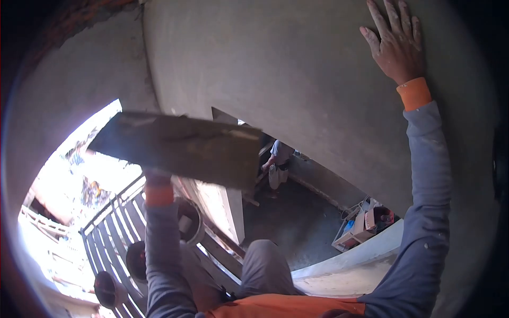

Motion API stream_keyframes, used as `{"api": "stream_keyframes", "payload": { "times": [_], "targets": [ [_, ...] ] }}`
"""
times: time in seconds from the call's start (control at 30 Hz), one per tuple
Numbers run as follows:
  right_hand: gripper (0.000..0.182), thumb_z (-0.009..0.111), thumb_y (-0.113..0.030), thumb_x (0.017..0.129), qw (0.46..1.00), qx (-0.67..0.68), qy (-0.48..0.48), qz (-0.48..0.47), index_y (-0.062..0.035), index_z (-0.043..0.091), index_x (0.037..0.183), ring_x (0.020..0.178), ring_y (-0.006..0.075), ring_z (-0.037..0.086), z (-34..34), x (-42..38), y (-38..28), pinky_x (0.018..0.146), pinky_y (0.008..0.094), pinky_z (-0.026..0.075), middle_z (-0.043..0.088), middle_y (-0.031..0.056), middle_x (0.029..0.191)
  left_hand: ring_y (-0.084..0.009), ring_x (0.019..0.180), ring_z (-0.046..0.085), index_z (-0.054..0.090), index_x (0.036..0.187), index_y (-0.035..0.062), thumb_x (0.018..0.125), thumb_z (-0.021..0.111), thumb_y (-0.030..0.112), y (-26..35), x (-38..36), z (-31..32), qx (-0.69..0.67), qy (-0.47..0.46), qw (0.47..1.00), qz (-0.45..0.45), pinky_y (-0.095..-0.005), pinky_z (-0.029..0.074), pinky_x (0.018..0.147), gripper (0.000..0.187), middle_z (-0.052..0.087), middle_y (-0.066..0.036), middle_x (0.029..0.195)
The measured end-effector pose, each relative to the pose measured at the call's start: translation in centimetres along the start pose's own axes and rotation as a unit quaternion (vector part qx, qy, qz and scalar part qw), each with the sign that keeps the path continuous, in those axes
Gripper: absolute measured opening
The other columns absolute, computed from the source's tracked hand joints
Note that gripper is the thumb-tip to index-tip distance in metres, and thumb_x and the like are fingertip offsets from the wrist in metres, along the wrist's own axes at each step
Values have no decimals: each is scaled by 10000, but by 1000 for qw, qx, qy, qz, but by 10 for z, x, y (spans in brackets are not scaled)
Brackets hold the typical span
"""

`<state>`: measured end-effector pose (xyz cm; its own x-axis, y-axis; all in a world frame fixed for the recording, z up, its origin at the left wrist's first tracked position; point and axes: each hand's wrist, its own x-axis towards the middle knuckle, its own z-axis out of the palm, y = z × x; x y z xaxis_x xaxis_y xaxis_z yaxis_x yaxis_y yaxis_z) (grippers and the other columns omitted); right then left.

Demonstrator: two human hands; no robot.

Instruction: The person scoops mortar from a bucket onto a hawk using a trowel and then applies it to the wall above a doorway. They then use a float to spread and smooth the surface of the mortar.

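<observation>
My left hand is almost hidden beneath a flat rectangular mortar board that it holds up level in front of me; only a bit of it shows above my orange cuff. My right hand lies flat, fingers spread, on a smooth grey plastered wall at the upper right. It holds nothing. Both arms wear grey sleeves with orange cuffs. The board's top is smeared with grey plaster.
Below me is a metal railing with a round bucket beside it. A person stands on the dark floor further down. Boxes and clutter sit at the lower right, next to a curved concrete ledge.
</observation>
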<state>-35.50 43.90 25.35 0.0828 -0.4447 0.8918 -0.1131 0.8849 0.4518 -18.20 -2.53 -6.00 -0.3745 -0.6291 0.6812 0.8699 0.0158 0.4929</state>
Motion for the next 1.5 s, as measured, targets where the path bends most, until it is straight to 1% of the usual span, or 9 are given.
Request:
{"api": "stream_keyframes", "payload": {
  "times": [0.17,0.27,0.43,0.53,0.7,0.83,1.1,1.4,1.5],
  "targets": [
    [561,586,-381,854,999,40,9,13,-50,513,1302,1374,363,278,-10,-3,-2,1139,501,175,399,180,1423,-245,1141,542,475,1274,30,961,478,180,-17,13,117,471,-152,811,312,-370,462,977,346,541,-133,1239],
    [560,608,-369,835,998,59,16,26,-48,521,1286,1372,357,283,-14,-2,-2,1138,498,179,407,179,1415,-257,1058,579,513,1182,32,919,523,252,-65,27,147,-25,-102,993,56,-415,482,936,343,572,-150,1158],
    [557,637,-356,810,998,41,35,15,-48,533,1262,1356,354,307,-8,-3,-1,1131,493,198,431,177,1391,-253,917,601,540,1084,66,903,530,321,-57,48,220,-189,190,931,-247,-420,507,884,313,611,-115,970],
    [517,610,-354,849,997,25,76,-18,-61,534,1268,1320,330,384,9,-3,10,1103,473,271,480,157,1363,-225,889,608,537,1076,65,905,532,305,-83,75,212,-243,109,918,-293,-389,535,813,294,601,-93,853],
    [411,589,-314,897,916,381,41,116,-53,590,1213,1178,303,526,-22,-2,2,992,409,400,574,175,1245,-254,888,617,518,1170,22,848,657,289,-134,107,214,-284,138,908,-275,-421,554,811,441,578,-101,920],
    [269,614,-17,758,838,535,-20,-109,11,625,1025,915,331,594,-72,-30,-114,803,398,483,598,168,973,-273,973,619,471,1256,-9,863,650,337,-140,109,214,-285,84,915,-272,-433,547,845,553,572,-130,1078],
    [328,518,-145,823,959,213,-49,-180,17,587,1100,1050,255,547,14,-33,-245,925,373,411,598,135,1064,-113,612,543,599,924,31,932,556,468,-103,96,225,-173,62,939,-291,-274,485,544,440,573,-15,704],
    [316,581,-93,776,931,267,-194,-157,-21,565,1083,1123,256,543,44,-8,-274,966,422,357,656,126,979,-142,790,614,597,1082,40,909,598,425,-88,102,217,-160,-18,945,-286,-281,524,633,422,620,-50,953],
    [343,539,-140,827,960,228,-29,-157,-39,555,1154,1108,259,540,81,2,-270,987,459,320,655,112,1026,-179,852,626,580,1139,30,918,582,412,-81,127,231,-147,-56,954,-257,-301,549,688,441,615,-70,1018]
  ]
}}
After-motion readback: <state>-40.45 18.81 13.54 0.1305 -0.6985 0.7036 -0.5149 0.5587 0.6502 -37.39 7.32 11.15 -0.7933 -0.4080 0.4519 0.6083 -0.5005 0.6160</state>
